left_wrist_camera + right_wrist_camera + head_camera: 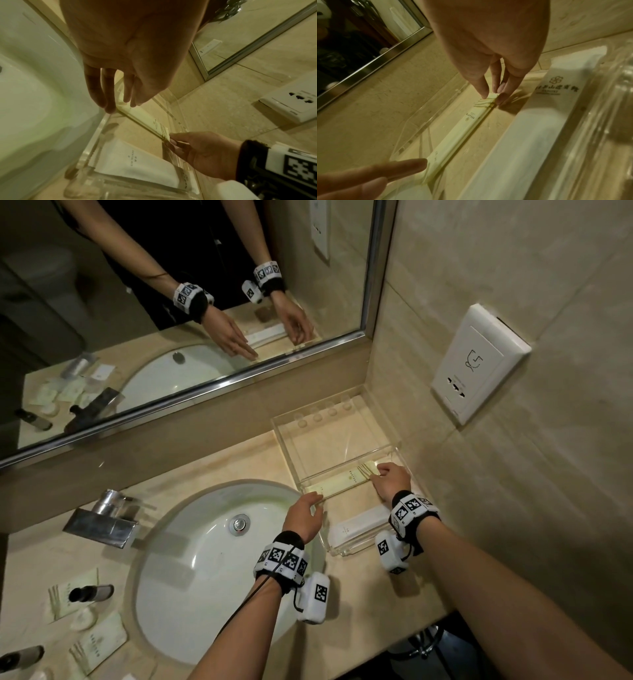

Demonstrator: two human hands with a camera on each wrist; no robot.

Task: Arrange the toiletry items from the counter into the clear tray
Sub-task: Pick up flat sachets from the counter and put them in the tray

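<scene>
The clear tray (329, 436) stands on the counter to the right of the sink. A long pale green packet (346, 479) lies across its middle. My right hand (378, 472) pinches the packet's right end between thumb and fingers (173, 140). My left hand (317, 501) has straight fingers (406, 166) touching the packet's left end at the tray's left wall. In the near part of the tray lies a white dental kit packet (359, 525), also seen in the left wrist view (137, 162). The green packet (462, 135) rests low on the tray floor.
A white sink (205, 559) with a steel faucet (102, 518) fills the middle. On the left counter lie two small dark bottles (90, 593) (20, 657), flat packets (99, 642) and a round soap (82, 618). A wall socket (479, 364) and mirror (171, 302) border the tray.
</scene>
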